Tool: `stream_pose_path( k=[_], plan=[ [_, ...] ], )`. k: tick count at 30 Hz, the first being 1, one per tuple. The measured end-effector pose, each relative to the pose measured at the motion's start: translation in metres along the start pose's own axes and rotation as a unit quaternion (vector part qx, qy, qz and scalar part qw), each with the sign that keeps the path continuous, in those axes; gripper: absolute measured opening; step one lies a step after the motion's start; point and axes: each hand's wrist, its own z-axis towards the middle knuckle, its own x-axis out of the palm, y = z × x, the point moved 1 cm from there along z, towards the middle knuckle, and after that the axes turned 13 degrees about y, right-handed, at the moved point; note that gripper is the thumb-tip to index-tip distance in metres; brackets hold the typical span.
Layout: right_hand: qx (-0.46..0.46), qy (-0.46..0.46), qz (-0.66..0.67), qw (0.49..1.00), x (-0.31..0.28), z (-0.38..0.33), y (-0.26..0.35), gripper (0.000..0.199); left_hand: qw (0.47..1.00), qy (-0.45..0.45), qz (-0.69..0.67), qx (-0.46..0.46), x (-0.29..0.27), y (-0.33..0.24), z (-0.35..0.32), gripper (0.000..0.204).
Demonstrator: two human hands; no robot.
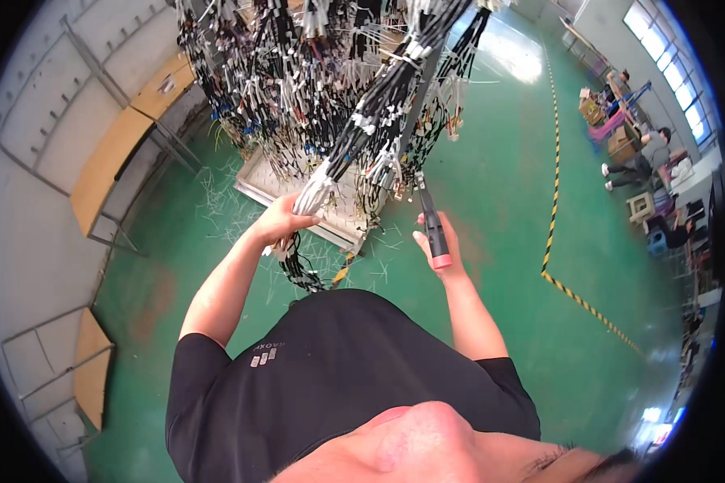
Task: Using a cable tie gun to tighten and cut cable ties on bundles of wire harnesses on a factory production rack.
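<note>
Wire bundle trimming with cutters

Fingers of the left hand (286,219) are clamping around a wire bundle (354,133) that is hanging from the rack of wires (298,72) at the upper centre of the frame. The right hand (437,241) is closing on red-handled cutters (431,217), pointing their tip up at the hanging strands just right of the bundle. Cut tie scraps (217,197) are littering the green floor (499,177) at centre left. Judging from this, keeping the bundle taut and nipping only tie tails, not wires, is working best.
</note>
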Motion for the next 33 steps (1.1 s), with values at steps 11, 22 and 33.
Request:
stream_pose_path(
  k=[11,22,33],
  plan=[
    [0.200,0.053,0.113,0.972,0.033,-0.123,-0.159,0.039,0.995,-0.010,0.035,-0.096,-0.018,0.036,0.054,0.040],
    [0.486,-0.036,0.313,0.815,0.016,-0.174,-0.188,0.029,0.973,-0.036,0.170,-0.153,-0.003,0.068,0.159,0.040],
    [0.532,-0.095,0.351,0.765,-0.019,-0.227,-0.202,0.021,0.978,-0.087,0.182,-0.052,0.030,0.097,0.224,0.032]
  ],
)
